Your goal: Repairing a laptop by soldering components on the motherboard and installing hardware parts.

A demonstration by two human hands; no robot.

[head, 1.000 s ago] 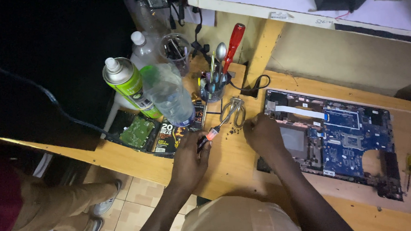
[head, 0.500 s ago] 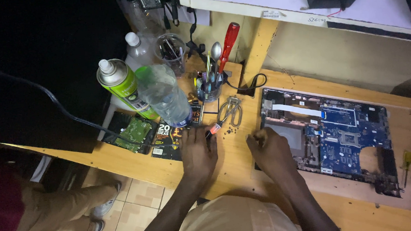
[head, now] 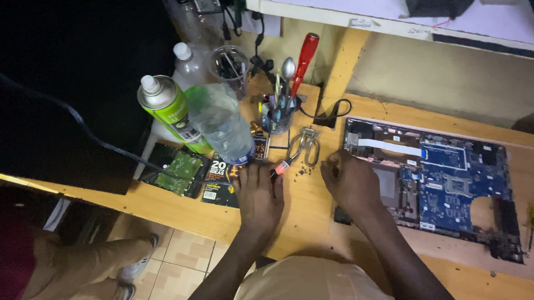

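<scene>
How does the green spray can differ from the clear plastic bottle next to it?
The green spray can is opaque, with a white nozzle on a silver top; the clear plastic bottle is see-through, wider, and nearer the left hand. Both stand together on the wooden bench.

A blue laptop motherboard (head: 454, 184) is seen at the right end of the yellowish wooden counter (head: 308, 205). At the left edge, a green spray can (head: 168, 109) with a white cap is seen; a red-handled screwdriver (head: 304, 57) is seen near the back edge.
</scene>
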